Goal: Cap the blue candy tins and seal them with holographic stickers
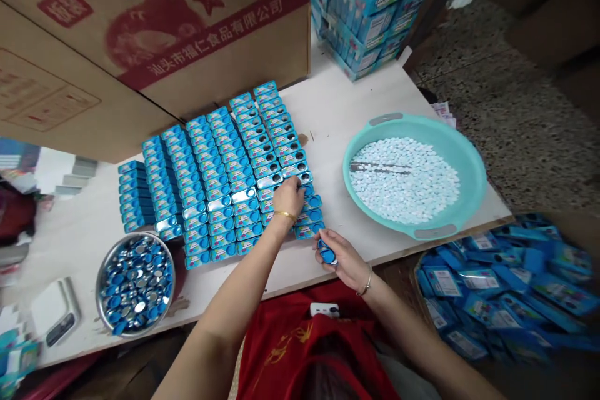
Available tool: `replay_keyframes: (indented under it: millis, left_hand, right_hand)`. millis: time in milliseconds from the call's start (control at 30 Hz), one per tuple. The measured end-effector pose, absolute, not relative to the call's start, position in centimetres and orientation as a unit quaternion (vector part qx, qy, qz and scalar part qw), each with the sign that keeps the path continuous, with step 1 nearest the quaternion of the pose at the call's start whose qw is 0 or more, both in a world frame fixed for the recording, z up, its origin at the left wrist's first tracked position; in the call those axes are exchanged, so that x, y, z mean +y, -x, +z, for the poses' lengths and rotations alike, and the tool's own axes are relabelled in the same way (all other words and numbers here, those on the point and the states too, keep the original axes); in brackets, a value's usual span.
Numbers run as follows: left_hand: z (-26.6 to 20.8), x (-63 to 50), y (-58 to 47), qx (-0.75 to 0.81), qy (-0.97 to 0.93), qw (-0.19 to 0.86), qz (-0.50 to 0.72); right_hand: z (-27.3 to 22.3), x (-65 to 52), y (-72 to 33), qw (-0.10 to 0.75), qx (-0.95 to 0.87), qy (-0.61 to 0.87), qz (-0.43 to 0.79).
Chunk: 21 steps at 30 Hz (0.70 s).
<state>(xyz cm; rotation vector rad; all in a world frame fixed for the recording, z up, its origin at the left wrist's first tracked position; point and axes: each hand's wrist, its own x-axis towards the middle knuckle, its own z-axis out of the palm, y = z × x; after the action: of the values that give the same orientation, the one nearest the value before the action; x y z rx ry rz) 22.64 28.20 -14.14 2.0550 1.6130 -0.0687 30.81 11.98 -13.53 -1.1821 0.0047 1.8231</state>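
Rows of small blue tins [220, 205] stand close together on the white table. Round blue caps fill the top holes of many tins, while dark holes show in the two rightmost columns toward the back. My left hand [288, 199] is bent over a tin near the front of the rightmost column, its fingertips together at the tin's top; whatever they hold is hidden. My right hand [344, 256], just off the front right corner of the rows, is closed around a few blue caps [327, 254]. At left, a steel bowl [99, 284] holds many blue and silver caps.
A turquoise basin [471, 156] of small pale candies with a metal tool in them stands at right. Cardboard cartons [262, 44] border the back, beside stacked wrapped packs [370, 19]. A white device [56, 309] lies at left; a box of blue packages [506, 287] is below right.
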Motion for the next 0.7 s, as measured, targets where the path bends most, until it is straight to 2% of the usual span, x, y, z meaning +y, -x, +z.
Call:
replay_keyframes:
  millis: [133, 300, 467, 600, 700]
  left_hand:
    - [-13.6, 29.4, -24.1, 0.617, -0.742, 0.234, -0.117]
    - [-13.5, 32.1, -25.2, 0.596, -0.726, 0.238, -0.247]
    - [-13.8, 34.2, -25.7, 0.576, -0.713, 0.264, -0.301]
    - [-13.1, 32.0, -24.9, 0.586, -0.741, 0.24, -0.223]
    - [-12.2, 27.8, -22.7, 0.52, -0.77, 0.364, -0.07]
  right_hand:
    - [-13.8, 11.7, -31.1, 0.472, 0.002, 0.513, 0.717]
    - [-13.0, 12.1, -32.1, 0.501, 0.002, 0.465, 0.73]
    - [-12.6, 12.8, -32.7, 0.49, -0.044, 0.483, 0.725]
    - [-13.0, 13.2, -32.6, 0.481, -0.051, 0.522, 0.703]
    - [-13.5, 13.2, -32.2, 0.471, -0.044, 0.553, 0.686]
